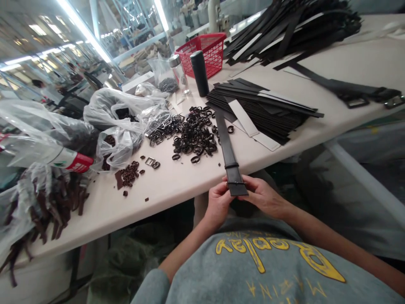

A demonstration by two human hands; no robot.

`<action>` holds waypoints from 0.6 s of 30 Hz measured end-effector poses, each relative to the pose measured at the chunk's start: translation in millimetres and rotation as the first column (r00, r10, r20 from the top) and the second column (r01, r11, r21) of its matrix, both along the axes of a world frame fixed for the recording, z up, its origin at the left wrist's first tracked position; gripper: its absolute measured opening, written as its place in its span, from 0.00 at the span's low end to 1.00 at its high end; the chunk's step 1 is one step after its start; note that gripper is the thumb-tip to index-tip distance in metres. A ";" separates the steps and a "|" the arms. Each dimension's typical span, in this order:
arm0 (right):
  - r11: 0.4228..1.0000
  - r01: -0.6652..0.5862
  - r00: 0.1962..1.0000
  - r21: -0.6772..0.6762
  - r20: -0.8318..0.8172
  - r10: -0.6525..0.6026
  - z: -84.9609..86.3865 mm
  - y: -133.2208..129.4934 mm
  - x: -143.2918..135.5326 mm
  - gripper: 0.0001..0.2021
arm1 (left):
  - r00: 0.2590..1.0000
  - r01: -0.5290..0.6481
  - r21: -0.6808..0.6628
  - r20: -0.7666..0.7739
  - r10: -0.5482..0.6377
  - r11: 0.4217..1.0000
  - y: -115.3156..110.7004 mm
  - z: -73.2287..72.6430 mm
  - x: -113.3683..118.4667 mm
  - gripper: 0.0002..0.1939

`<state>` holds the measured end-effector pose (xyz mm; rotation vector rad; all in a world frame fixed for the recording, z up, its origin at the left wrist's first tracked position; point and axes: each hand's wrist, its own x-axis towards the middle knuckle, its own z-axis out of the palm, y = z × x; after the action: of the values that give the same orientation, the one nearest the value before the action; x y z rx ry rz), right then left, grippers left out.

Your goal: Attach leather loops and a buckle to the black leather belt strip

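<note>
Black belt strap (225, 141) in two-handed grip, centre of the frame. The strap lies lengthwise over the front edge of the pale worktop (177, 182), its near end beyond the edge. The left hand (218, 200) and the right hand (264, 196) each have a closed grip, fingers and thumb pinching opposite sides of this end at a dark buckle (236, 183). A black keeper loop (232, 165) encircles the strap just above the hands.

Left of the strap: a pile of black loops (196, 134), with metal buckles (163, 126) adjoining; farther left, small brown loops (129, 174). Right of the strap: stacked black strips (268, 112), some showing pale faces. Upper centre: a red basket (218, 55), a dark cylindrical container (200, 74) and a clear bottle (181, 78). Upper right: a larger heap of black straps (294, 31). Left side: clear plastic bags (110, 105); lower left, dark brown strips (60, 202).
</note>
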<state>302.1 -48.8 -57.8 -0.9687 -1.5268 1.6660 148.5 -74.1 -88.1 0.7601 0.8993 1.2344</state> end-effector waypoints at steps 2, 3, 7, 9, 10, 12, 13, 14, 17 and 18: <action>0.997 0.031 0.998 -0.071 -0.054 -0.034 -0.9 -0.6 -4.7 0.30 | 1.000 0.019 -0.016 0.024 -0.018 1.000 -1.5 -3.8 2.1 0.10; 0.994 0.053 0.996 -0.099 -0.072 -0.060 -0.6 -1.1 -6.9 0.30 | 0.999 0.029 -0.031 0.033 -0.028 0.999 -1.8 -5.1 3.0 0.11; 0.970 0.211 0.972 -0.120 -0.076 -0.221 2.5 -3.2 -16.1 0.27 | 0.999 0.026 -0.067 0.048 -0.023 0.997 -0.3 -6.5 8.6 0.14; 0.955 0.274 0.959 -0.113 -0.049 -0.281 3.6 -2.6 -20.3 0.28 | 0.999 0.014 -0.067 0.048 -0.011 0.998 1.7 -6.1 12.6 0.14; 0.948 0.300 0.952 -0.111 -0.030 -0.305 3.9 -2.0 -22.1 0.29 | 0.999 0.003 -0.071 0.048 0.000 0.997 2.6 -5.5 14.8 0.15; 0.932 0.347 0.938 -0.108 0.010 -0.347 4.8 -1.2 -25.1 0.29 | 0.998 -0.023 -0.090 0.058 0.028 0.996 3.5 -2.4 18.8 0.15; 0.924 0.369 0.930 -0.103 0.030 -0.368 5.5 -1.1 -26.3 0.29 | 0.997 -0.035 -0.104 0.067 0.042 0.994 3.5 0.1 20.5 0.16; 0.917 0.386 0.922 -0.097 0.049 -0.383 6.2 -0.9 -27.2 0.29 | 0.996 -0.044 -0.120 0.076 0.053 0.992 3.6 2.9 22.0 0.17; 0.903 0.420 0.905 -0.089 0.119 -0.409 6.8 2.0 -28.0 0.25 | 0.991 -0.048 -0.173 0.114 0.068 0.984 6.1 11.1 24.6 0.24; 0.897 0.432 0.897 -0.091 0.145 -0.417 6.3 4.1 -28.0 0.24 | 0.990 -0.045 -0.192 0.126 0.070 0.980 7.7 13.0 24.6 0.26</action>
<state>274.2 -44.7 -51.5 -1.3817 -1.1843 1.4130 173.2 -66.5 -75.1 0.4985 0.9198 1.2156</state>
